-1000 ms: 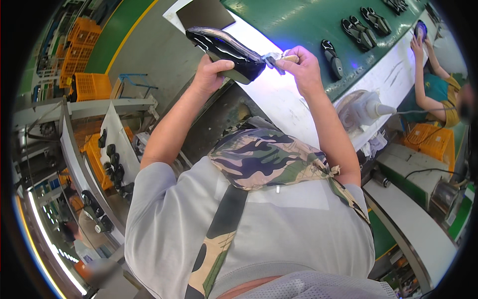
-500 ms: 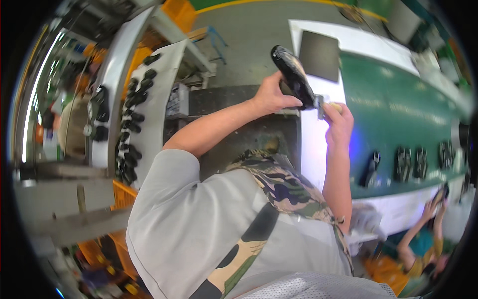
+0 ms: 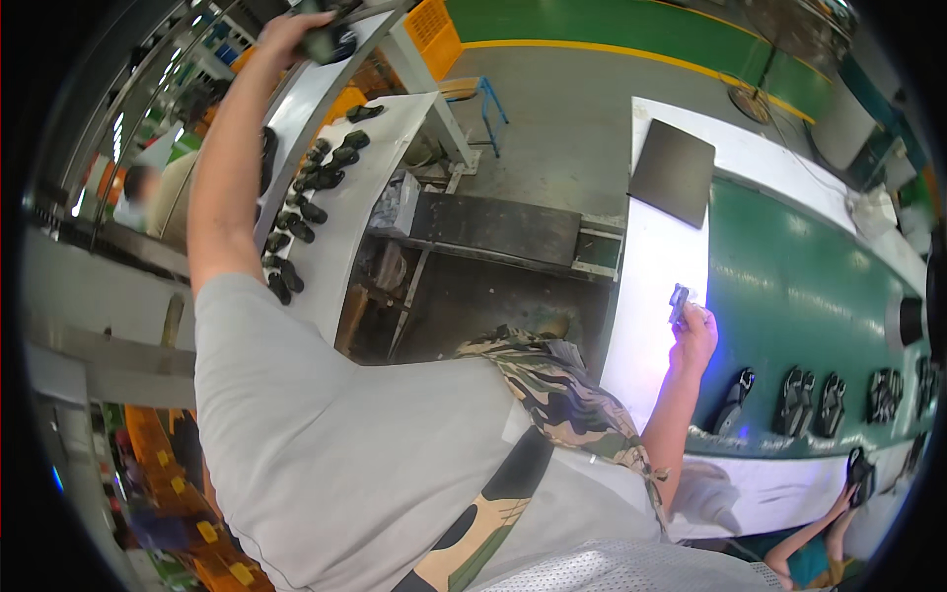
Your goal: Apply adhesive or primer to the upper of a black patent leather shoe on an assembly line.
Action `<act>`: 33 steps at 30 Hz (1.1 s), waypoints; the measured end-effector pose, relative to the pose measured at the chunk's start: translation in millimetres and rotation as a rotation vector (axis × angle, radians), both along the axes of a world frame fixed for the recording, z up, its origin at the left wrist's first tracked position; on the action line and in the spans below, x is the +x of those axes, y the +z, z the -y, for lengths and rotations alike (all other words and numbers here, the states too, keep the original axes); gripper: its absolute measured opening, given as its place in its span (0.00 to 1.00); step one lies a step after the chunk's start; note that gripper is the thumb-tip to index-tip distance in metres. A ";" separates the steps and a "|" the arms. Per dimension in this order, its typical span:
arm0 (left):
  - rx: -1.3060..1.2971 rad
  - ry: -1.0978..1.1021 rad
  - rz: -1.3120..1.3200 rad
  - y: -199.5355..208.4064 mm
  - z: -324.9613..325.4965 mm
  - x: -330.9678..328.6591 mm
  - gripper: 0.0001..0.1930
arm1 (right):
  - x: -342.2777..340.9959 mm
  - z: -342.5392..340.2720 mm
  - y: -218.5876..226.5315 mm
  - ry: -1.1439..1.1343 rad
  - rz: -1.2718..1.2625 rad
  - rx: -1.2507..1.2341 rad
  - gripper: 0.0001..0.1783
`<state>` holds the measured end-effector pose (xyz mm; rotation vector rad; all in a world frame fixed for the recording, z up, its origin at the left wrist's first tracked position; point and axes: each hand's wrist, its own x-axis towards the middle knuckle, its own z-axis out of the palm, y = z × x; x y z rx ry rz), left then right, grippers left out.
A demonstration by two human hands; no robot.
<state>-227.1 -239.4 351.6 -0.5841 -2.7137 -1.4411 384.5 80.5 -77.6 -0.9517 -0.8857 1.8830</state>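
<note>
At the far upper left, my left hand [image 3: 283, 37] is stretched out over a raised white shelf, its fingers round a black shoe [image 3: 333, 41]. Whether the shoe rests on the shelf I cannot tell. On the right, my right hand [image 3: 696, 335] pinches a small, flat, greyish tool [image 3: 679, 300] above the white edge of the workbench [image 3: 641, 286]. Its exact kind is too small to make out. Several black shoes [image 3: 345, 157] stand in rows on the lower white shelf [image 3: 340, 237], below my left arm.
A green conveyor belt [image 3: 789, 296] on the right carries pairs of black shoes [image 3: 797, 400]. A dark flat board [image 3: 673, 173] lies on the bench. At lower right, a co-worker's hands [image 3: 843, 508] hold a shoe [image 3: 861, 476]. A blue-legged stool [image 3: 488, 109] and orange crate [image 3: 431, 37] stand behind.
My left hand has carried the black shoe from the bench to the upper left, away from my right hand. My right hand keeps the small tool and sits lower in view.
</note>
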 end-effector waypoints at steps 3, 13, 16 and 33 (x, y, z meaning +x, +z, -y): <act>-0.053 0.028 0.163 -32.4 29.8 -60.9 0.17 | 33.2 11.9 7.1 -0.136 0.146 -0.034 0.08; -0.794 -0.349 -0.665 -150.0 -156.5 -43.7 0.29 | 113.2 5.3 -16.0 -0.371 0.105 -0.049 0.10; -0.453 -0.872 0.256 -275.6 -330.4 205.6 0.25 | 147.5 38.9 -17.4 -0.562 0.118 -0.103 0.12; -0.808 -1.024 1.094 -592.4 -484.7 784.4 0.36 | 239.1 293.8 22.9 -1.576 0.257 -0.274 0.10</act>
